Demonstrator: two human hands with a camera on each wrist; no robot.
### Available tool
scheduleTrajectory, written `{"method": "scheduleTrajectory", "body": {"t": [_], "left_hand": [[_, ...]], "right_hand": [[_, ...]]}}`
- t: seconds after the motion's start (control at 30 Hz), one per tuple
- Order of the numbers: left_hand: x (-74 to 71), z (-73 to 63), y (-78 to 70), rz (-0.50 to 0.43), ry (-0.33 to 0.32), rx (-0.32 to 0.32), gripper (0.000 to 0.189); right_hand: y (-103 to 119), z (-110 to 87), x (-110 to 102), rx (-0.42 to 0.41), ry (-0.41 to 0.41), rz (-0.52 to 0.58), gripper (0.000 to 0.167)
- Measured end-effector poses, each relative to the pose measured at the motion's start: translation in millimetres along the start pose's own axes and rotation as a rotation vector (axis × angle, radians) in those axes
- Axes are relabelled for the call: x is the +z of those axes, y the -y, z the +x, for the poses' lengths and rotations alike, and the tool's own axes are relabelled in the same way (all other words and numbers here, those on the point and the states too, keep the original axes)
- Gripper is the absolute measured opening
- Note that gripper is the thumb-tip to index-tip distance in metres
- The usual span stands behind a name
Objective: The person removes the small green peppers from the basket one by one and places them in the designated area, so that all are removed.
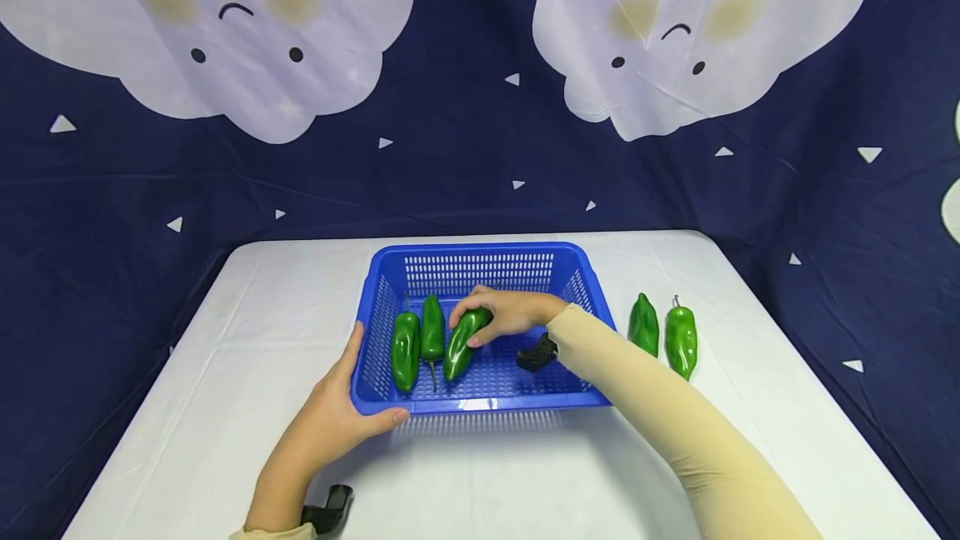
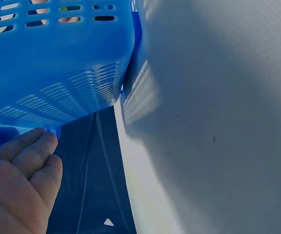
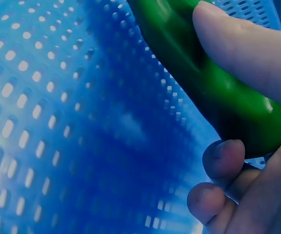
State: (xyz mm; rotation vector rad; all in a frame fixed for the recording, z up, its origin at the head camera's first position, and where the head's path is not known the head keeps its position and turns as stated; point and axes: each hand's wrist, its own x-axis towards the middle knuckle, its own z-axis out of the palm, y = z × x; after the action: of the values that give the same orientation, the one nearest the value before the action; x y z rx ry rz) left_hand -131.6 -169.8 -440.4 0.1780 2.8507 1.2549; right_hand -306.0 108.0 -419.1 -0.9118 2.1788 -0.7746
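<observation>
A blue plastic basket with slotted walls stands on the white-covered table. My left hand holds its near left corner, thumb along the front rim and fingers at the left rim. Under that rim, the left wrist view shows the fingertips against the basket's edge. My right hand is inside the basket and grips a glossy green pepper. In the right wrist view the thumb presses on this pepper while the fingers curl beneath. To its left in the basket lie two more green peppers, one outer and one inner.
Right of the basket, two green peppers lie on the table: a shorter one partly behind my right sleeve, and a longer one. Behind the table hangs a dark blue cloth with white clouds.
</observation>
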Motion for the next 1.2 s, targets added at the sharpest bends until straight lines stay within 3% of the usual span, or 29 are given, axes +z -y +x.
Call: {"method": "scheduleTrajectory", "body": {"t": [0.43,0.77,1.2], "left_hand": [[0.7,1.2,0.4,-0.005,0.005,-0.014,0.134],[0.4,0.1,-0.8,-0.002,0.006,-0.015,0.135],[-0.1,0.1,-0.9,-0.013,0.008,-0.014,0.134]], "right_hand": [[14.4,-39.7,-26.4,-0.067,-0.154,0.003,0.033],[12.0,-76.6,-47.7,-0.1,-0.281,-0.013,0.035],[-0.7,-133.7,-74.9,-0.028,-0.404,-0.066,0.037]]}}
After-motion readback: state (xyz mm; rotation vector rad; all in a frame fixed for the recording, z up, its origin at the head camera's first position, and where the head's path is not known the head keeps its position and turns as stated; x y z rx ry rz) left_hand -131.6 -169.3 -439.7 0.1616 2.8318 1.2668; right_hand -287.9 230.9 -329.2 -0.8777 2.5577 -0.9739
